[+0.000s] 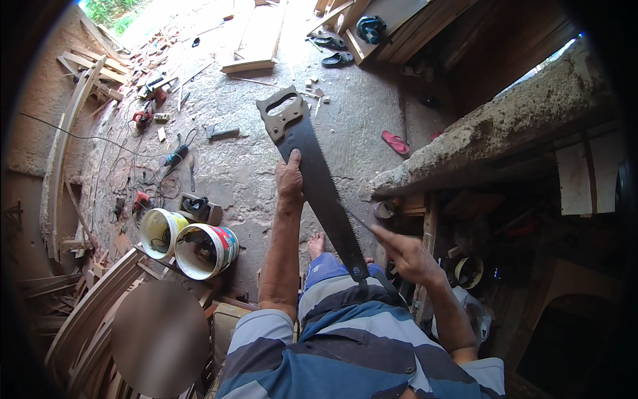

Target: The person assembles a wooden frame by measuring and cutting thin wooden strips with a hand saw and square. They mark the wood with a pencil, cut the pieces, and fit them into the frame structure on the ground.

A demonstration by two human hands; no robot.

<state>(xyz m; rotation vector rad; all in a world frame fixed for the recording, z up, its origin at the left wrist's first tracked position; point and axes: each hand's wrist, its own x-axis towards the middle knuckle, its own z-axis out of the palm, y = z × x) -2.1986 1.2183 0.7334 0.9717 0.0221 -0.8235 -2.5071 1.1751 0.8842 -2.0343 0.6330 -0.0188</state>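
Note:
A handsaw (321,183) with a worn brown handle lies lengthwise in front of me. Its handle points away from me and the narrow tip rests near my lap. My left hand (290,179) grips the blade by its left edge just below the handle, thumb on the flat face. On the other side, my right hand (413,259) is closed around a thin dark file (359,221). The file's far end meets the toothed right edge of the blade around its middle. My right fingers hide the file's near end.
Two buckets (207,251) stand at my left, beside curved wooden pieces (100,292). Corded power tools (174,157) and a hammer-like tool (221,132) lie on the concrete floor. A pink sandal (395,142) lies by a rough ledge (492,126) on the right.

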